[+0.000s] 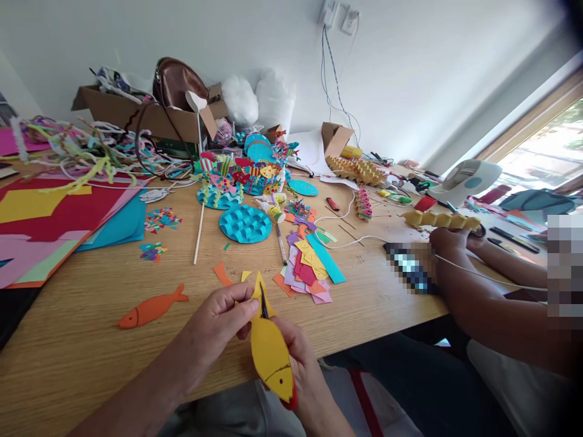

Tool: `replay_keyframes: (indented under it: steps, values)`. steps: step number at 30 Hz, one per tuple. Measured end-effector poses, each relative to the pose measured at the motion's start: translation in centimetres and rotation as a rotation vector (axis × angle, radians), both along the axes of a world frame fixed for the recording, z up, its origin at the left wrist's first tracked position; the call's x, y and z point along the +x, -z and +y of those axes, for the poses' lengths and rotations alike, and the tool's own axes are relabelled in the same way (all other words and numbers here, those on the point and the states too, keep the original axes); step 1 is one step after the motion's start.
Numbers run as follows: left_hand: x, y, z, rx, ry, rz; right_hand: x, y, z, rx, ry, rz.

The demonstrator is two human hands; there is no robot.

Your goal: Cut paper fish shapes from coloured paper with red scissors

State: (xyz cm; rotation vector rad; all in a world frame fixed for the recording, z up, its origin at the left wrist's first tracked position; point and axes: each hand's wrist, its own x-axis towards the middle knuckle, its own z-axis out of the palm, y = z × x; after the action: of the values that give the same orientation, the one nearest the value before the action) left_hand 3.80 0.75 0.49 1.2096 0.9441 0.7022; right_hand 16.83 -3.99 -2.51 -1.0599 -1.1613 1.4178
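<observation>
My left hand [228, 312] pinches the tail end of a yellow paper fish [269, 352], which has a drawn eye and gill line and hangs head down near the table's front edge. In my right hand [304, 361], behind the fish, is a pair of scissors [264, 306]. Their dark blades show at the tail, inside the yellow paper; a bit of red handle sticks out below the fish's head. The fish hides much of the scissors and some right-hand fingers. An orange paper fish [152, 308] lies flat to the left of my hands.
Coloured paper scraps [307, 270], a pen [281, 244] and a blue paper-wave disc [245, 223] lie ahead. Large coloured sheets [50, 212] are at left, a wooden stick [199, 233] nearby. At right, another person's arms [473, 285] hold a folded yellow strip [439, 220].
</observation>
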Motion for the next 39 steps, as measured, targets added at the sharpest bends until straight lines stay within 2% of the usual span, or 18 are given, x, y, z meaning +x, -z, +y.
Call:
replay_keyframes:
  steps: [3,6,9,12,15,17,19,21,23,24,26,28,31,33,36,39]
  values:
    - [-0.3,0.0,0.3,-0.004,-0.011,0.008,0.1,0.4,0.0,-0.05,-0.026,0.015]
    - [-0.7,0.2,0.5,-0.003,-0.03,-0.009,0.3,0.7,0.2,-0.14,-0.108,0.003]
    - [-1.3,0.3,0.6,-0.02,-0.05,-0.023,0.6,0.7,0.3,-0.153,-0.155,-0.039]
    - [-1.9,0.0,1.0,-0.043,-0.074,-0.027,1.2,0.3,0.3,-0.159,-0.225,-0.059]
    - [-2.5,-0.4,1.5,0.001,-0.096,0.003,2.2,-0.6,0.0,-0.21,-0.332,-0.118]
    - [-2.7,-0.6,1.8,0.039,-0.119,0.042,3.0,-1.3,-0.2,-0.207,-0.356,-0.181]
    - [-2.9,-0.7,1.9,0.074,-0.144,0.092,3.7,-2.1,-0.2,-0.15,-0.298,-0.204]
    - [-3.0,-0.5,2.1,0.128,-0.145,0.149,4.2,-2.9,0.3,-0.063,-0.137,-0.239]
    - [-3.0,-0.3,2.2,0.188,-0.092,0.194,4.3,-3.7,1.1,0.028,0.035,-0.319]
    - [-3.0,-0.2,2.3,0.216,-0.049,0.219,4.1,-4.0,1.6,0.059,0.066,-0.354]
    - [-3.1,-0.1,2.4,0.269,0.041,0.288,3.7,-4.5,2.6,0.102,0.07,-0.421]
    - [-3.2,-0.2,2.6,0.333,0.114,0.381,3.1,-4.8,3.6,0.145,0.017,-0.477]
    - [-3.4,-0.5,2.9,0.408,0.19,0.487,2.4,-4.7,4.4,0.198,-0.082,-0.521]
    - [-3.4,-0.8,3.1,0.415,0.215,0.491,2.1,-4.5,4.7,0.219,-0.125,-0.496]
    - [-3.4,-1.5,3.3,0.297,0.192,0.351,1.9,-4.3,4.8,0.174,-0.118,-0.351]
    - [-3.3,-2.1,3.2,0.093,0.073,0.179,1.7,-4.2,4.9,0.07,-0.047,-0.189]
